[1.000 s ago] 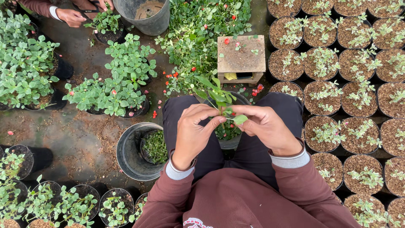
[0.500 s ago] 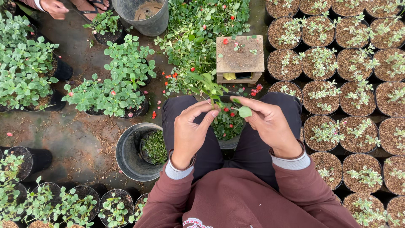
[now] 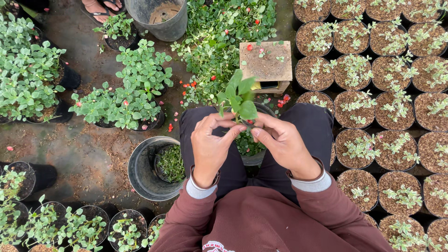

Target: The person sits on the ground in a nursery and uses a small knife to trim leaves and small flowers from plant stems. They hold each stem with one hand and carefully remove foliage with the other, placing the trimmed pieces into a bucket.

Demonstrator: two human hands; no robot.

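- Head view, the hands: the left hand and the right hand meet above the person's lap, fingertips turned toward each other. Both sets of fingers are drawn narrow, pinching the lower stem of a green cutting.
- Head view, the key relation: the cutting rises from the pinch toward the top of the frame, away from the body. Its long axis runs roughly along the line from the lap to the wooden block. The stem end sits between the two hands, so neither is clearly nearer; the right fingertips seem to close on the very base, the left thumb and forefinger just beside them.
- Head view, the cutting's look: several broad, fresh green leaves fan out at the top, and the stem itself is mostly hidden behind the fingers.
- Head view, directly under the hands: a dark pot with small green growth stands between the knees on the ground.
- Head view, surroundings: a grey bucket holding a smaller planted pot stands on the ground left of the left knee. Rows of soil-filled pots with small sprigs fill the right side. Leafy potted plants stand at left. Another person's sandalled foot shows at the top edge.
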